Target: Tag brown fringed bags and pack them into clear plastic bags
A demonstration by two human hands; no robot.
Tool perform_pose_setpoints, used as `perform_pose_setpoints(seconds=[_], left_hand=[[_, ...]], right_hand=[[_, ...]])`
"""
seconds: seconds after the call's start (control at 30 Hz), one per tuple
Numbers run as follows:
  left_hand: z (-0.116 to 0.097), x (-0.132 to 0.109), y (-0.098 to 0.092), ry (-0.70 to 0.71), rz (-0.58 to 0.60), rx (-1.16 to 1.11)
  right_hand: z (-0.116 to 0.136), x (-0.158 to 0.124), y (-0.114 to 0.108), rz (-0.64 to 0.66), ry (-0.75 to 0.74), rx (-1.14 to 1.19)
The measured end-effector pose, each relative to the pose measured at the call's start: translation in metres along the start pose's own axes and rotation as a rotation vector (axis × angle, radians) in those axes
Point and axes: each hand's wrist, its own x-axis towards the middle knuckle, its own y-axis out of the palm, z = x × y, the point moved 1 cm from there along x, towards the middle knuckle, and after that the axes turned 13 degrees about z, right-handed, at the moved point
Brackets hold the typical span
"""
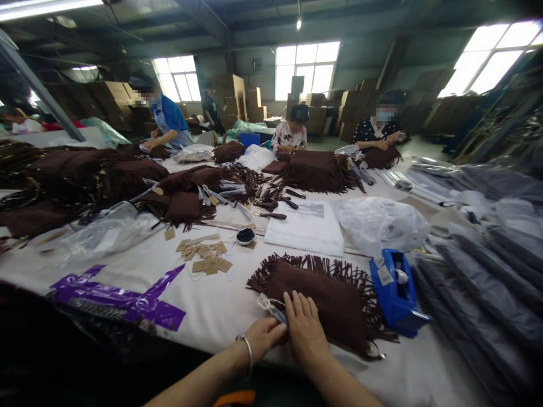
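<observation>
A dark brown fringed bag (322,294) lies flat on the white-covered table in front of me. My right hand (304,322) rests on its near left part, fingers stretched out and lying flat. Close beside it, my left hand (263,337) is closed at the bag's near left edge, thumb and fingers pressed together on a greyish wrapped strip (278,314). A loop of white string (263,301) sticks out above that strip. My fingers hide the strip's lower end. Small metal hardware (383,356) shows at the bag's near right corner.
A blue tape dispenser (394,294) stands right of the bag. Tan tags (210,257), a small bowl of black material (245,236) and purple tape (123,297) lie leftward. Brown bags (314,167) are piled further back. Plastic-wrapped rolls (470,294) line the right. Several people work behind.
</observation>
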Motion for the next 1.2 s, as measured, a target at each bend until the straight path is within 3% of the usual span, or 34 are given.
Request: perform_pose_setpoints(seconds=[0.1, 0.23, 0.4, 0.53, 0.67, 0.77, 0.97, 1.03, 1.1, 1.13, 1.2], left_hand=[[0.005, -0.005, -0.007, -0.048, -0.017, -0.109], [0.009, -0.018, -0.030, -0.111, -0.065, -0.467], [0.002, -0.003, -0.044, 0.088, 0.027, -0.810], [-0.011, 0.033, -0.040, 0.262, 0.117, -0.850], [-0.023, 0.057, -0.049, 0.211, 0.116, -0.839], [-0.026, 0.062, -0.061, 0.174, 0.062, -0.835], [-0.022, 0.058, -0.079, 0.256, -0.077, -0.911], [-0.020, 0.053, -0.083, 0.315, -0.252, -0.832], [-0.020, 0.049, -0.085, 0.373, -0.408, -0.533], [-0.021, 0.047, -0.084, 0.395, -0.420, -0.293], [-0.021, 0.046, -0.079, 0.415, -0.337, 0.265]], right_hand=[[-0.002, 0.008, 0.003, -0.122, -0.024, -0.023], [-0.015, 0.015, -0.006, -0.195, -0.089, -0.047], [-0.024, 0.020, -0.018, -0.176, -0.171, -0.010], [-0.023, 0.014, -0.014, -0.204, -0.175, 0.016], [-0.020, 0.004, 0.002, -0.258, -0.260, -0.007], [-0.015, 0.000, 0.012, -0.281, -0.324, -0.028], [-0.002, -0.002, 0.008, -0.268, -0.233, 0.004], [0.002, -0.002, 0.004, -0.264, -0.254, 0.004], [0.005, -0.002, 0.002, -0.246, -0.271, 0.009], [0.006, -0.002, 0.002, -0.232, -0.271, 0.013], [0.006, -0.005, 0.002, -0.198, -0.269, 0.030]])
